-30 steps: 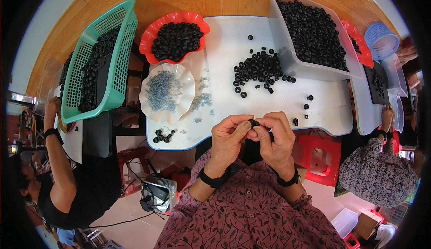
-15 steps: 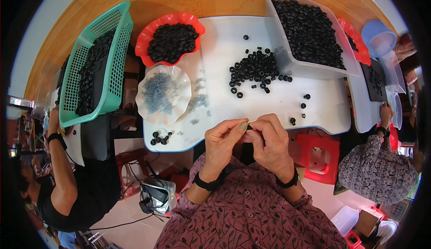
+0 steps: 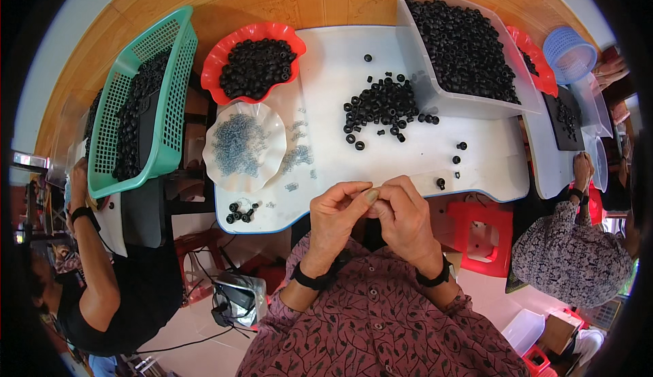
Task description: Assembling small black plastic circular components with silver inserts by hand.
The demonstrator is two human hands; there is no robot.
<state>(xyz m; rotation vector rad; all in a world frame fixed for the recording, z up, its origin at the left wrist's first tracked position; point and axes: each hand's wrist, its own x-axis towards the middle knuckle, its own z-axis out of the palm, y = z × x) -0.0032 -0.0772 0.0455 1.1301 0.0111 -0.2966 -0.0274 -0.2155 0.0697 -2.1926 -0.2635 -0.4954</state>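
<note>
Farthest left of the grip, a green basket (image 3: 178, 98) held black parts (image 3: 129, 139). Closer in, ahead and to the left, stood a red scalloped dish (image 3: 213, 65) filled with similar black parts, and just on its near side a white scalloped dish (image 3: 275, 132) bearing small clear pieces (image 3: 237, 147). A small cluster of black parts (image 3: 241, 214) sat left of the grip by the near edge of the bench (image 3: 320, 57), while scattered clear pieces (image 3: 297, 158) lay between the white dish and the grip.

At the centre, by the bench's near edge, the left grip (image 3: 338, 217) and right grip (image 3: 403, 217) met at the fingertips. Each was narrow, drawn into a pinch; whether a part lay inside could not be told. The step in hand seemed to be joining or fitting something small, probably a black part. On that reading, the next move called for a steady left grip and light pressure from the right.

Straight ahead lay a loose pile of black parts (image 3: 381, 101); stray black parts (image 3: 441, 184) rested right of the grip. Ahead and right stood a clear tub (image 3: 476, 107) heaped with others.
</note>
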